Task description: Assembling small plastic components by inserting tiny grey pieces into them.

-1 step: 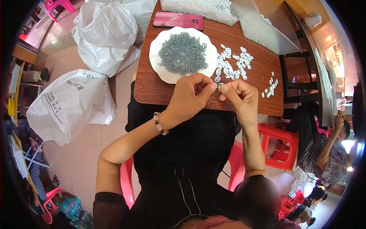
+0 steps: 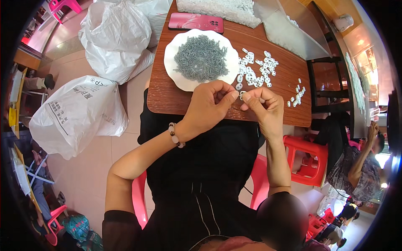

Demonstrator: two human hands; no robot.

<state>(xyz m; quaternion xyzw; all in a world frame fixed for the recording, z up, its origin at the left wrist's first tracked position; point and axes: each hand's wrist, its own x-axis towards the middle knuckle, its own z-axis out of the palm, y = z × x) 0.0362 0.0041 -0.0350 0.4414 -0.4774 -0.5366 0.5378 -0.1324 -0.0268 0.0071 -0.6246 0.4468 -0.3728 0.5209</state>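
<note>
Grip of right hand (image 2: 269,109) pinches one white piece (image 2: 242,95) near one plate (image 2: 169,62); left hand (image 2: 211,103), I cannot tell.

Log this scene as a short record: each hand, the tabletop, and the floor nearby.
Left hand: thumb and forefinger close together beside the tiny white piece; contact unclear
Right hand: pinching that piece between thumb and finger
Left wrist: beaded bracelet
Table: brown, wood-grained
Near both hands: white scalloped plate heaped with short grey rods
Right of plate: loose white pieces with holes
Behind plate: pink phone
Floor, left: white plastic bags
</note>
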